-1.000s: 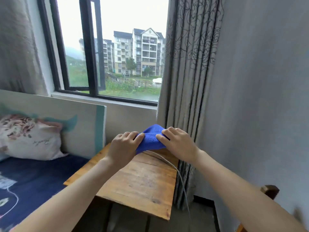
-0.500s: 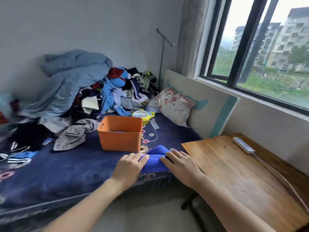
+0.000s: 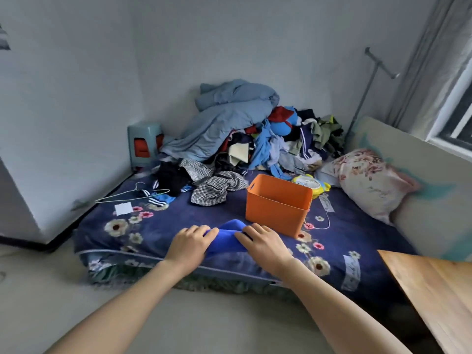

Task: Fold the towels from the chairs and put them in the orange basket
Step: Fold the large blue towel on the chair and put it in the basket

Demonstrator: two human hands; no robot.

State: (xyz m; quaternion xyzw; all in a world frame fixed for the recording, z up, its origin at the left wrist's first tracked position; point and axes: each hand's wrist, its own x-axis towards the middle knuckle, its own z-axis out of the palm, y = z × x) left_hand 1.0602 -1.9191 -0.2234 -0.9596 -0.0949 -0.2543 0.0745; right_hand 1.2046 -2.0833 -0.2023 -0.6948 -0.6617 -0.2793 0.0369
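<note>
Head camera, looking down at the bed: a person's left hand (image 3: 190, 242) and right hand (image 3: 263, 242) gripped a folded blue towel (image 3: 231, 235) between them at lower centre of the frame, one hand at each end, fingers curled over its edges. The towel sat low over the near part of a navy floral bedspread (image 3: 178, 226); whether it rested on the cover could not be told. Just beyond the right hand, right of centre, stood the orange basket (image 3: 277, 205), upright on the bed with its open top showing, close to the towel but apart from it. A small yellow fan (image 3: 310, 185) lay just behind the basket, and a floral pillow (image 3: 367, 180) leaned against a pale headboard (image 3: 434, 200) at the right. A heap of clothes (image 3: 242, 139) topped by a blue-grey quilt filled the far corner at upper centre. A checked garment (image 3: 214, 187) sprawled left of the basket, with a wire hanger (image 3: 132, 194) further left near the mattress edge. A pale green stool (image 3: 144, 143) stood against the wall at centre left. A wooden table (image 3: 434, 290) cut into the lower right corner, and part of a window (image 3: 457, 118) showed at the upper right edge.
</note>
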